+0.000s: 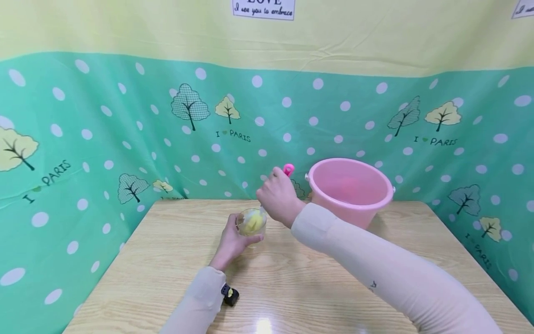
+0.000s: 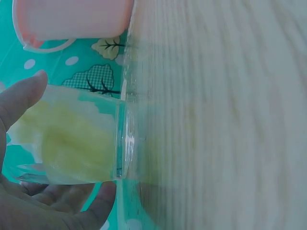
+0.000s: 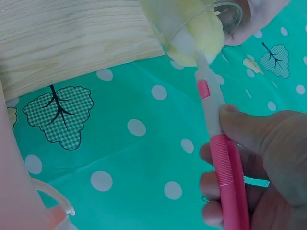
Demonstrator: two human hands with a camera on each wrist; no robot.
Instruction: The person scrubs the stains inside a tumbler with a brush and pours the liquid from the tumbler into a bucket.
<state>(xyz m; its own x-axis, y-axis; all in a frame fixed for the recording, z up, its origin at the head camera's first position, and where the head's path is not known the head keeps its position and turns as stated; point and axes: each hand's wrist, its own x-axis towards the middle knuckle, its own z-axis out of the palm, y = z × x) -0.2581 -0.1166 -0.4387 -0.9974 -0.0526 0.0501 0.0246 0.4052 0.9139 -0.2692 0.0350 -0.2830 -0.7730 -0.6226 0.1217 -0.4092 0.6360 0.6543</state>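
My left hand [image 1: 233, 237] grips a clear glass cup [image 2: 121, 143] from the side, thumb on one side and fingers round the other. Pale yellow and white rounded lumps [image 3: 207, 36] fill much of the glass. Its base is at or very near the tabletop; I cannot tell whether it touches. My right hand [image 1: 278, 192] holds an ice cream scoop [image 3: 221, 163] with a pink double handle and a white neck. The thumb presses on the neck and the fingers curl round the handle. The scoop's tip reaches into the glass mouth, where its end is partly hidden.
A pink bucket [image 1: 346, 214] with a handle stands at the back right of the wooden table [image 1: 300, 287], close to my right forearm. A green and yellow patterned curtain [image 1: 233, 171] hangs behind and at both sides. A black device [image 1: 231, 295] is on the left wrist.
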